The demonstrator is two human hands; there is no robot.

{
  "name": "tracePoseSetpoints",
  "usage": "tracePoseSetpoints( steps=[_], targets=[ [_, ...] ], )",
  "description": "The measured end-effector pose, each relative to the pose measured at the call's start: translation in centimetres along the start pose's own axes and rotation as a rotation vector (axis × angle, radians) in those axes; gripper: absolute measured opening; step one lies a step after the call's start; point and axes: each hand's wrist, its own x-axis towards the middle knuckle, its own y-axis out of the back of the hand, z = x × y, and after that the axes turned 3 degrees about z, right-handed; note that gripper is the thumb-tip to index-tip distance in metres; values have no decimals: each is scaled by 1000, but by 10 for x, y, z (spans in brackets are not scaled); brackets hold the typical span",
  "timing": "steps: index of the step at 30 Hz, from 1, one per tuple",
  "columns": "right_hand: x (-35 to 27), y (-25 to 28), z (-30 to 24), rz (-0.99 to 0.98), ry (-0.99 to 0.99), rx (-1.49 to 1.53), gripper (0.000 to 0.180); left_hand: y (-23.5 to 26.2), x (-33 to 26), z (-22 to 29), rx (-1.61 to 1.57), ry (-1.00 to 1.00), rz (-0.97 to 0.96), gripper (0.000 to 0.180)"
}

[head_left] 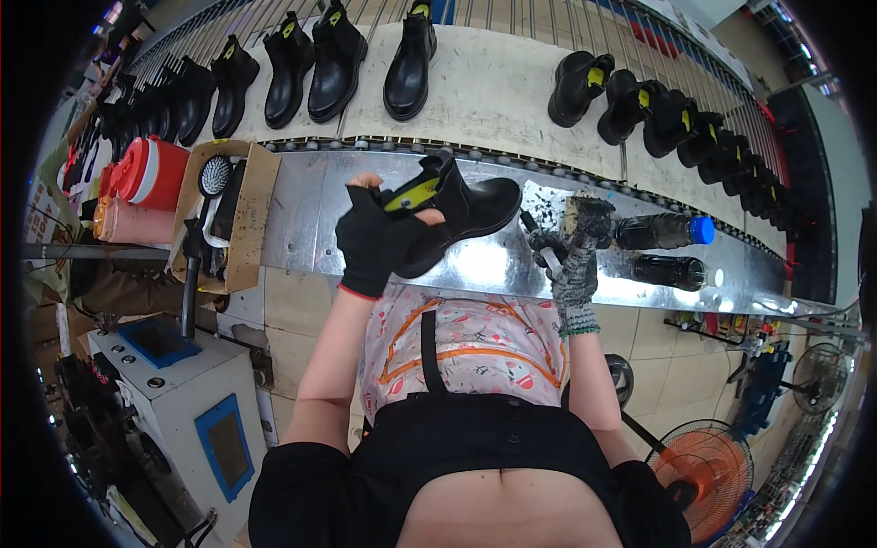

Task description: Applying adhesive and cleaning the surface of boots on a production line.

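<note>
Black top (548,429): nearest the camera, buttons down the front, with a patterned cloth (480,347) trimmed in orange between it and the table
Left hand (370,239): black fingerless glove, red cuff; my fingers grasping the black boot at its open top
Black boot (480,205): held over the metal table (306,219), toe to my right, yellow panel showing inside the opening
Right hand (575,272): grey knit glove, beyond the boot's toe, at a dark block (589,219) with a tan face; whether these fingers are clenched on it I cannot tell
Bottles: two, dark inside, right of the block; one blue-capped (662,231), the other (670,271) closer to me
Conveyor (498,82): beyond the table, pale surface, more black boots in rows to left and right
Cardboard box (254,215): left end of the table, round-headed brush (216,176) in it, red jug (157,173) just beside
Orange fan (708,479): low, to my right
</note>
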Motion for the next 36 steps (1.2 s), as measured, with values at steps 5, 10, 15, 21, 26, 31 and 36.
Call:
tracePoseSetpoints(
  steps=[5, 10, 15, 21, 26, 31, 36],
  targets=[
    [0, 9, -43, -162, -237, 381, 18, 10, -30, 11, -181, 162, -141, 84],
    [-5, -3, -38, -170, 34, 366, 35, 5, -49, -13, -389, 135, -253, 78],
    [-13, 8, -74, -212, 104, 277, 16, 13, -60, -3, -717, 543, -451, 70],
    [-21, 18, -67, -320, -13, 232, 16, 11, -69, -4, -786, 644, -496, 67],
    [-10, 36, -52, -484, -88, 272, 45, 7, -70, -1, -844, 688, -699, 74],
    [-7, 69, -72, -628, 103, 23, 59, -1, -75, 7, -864, 684, -706, 76],
    [-22, 88, -80, -562, 238, 75, 22, -7, -75, 18, -1002, 727, -649, 67]
  ],
)
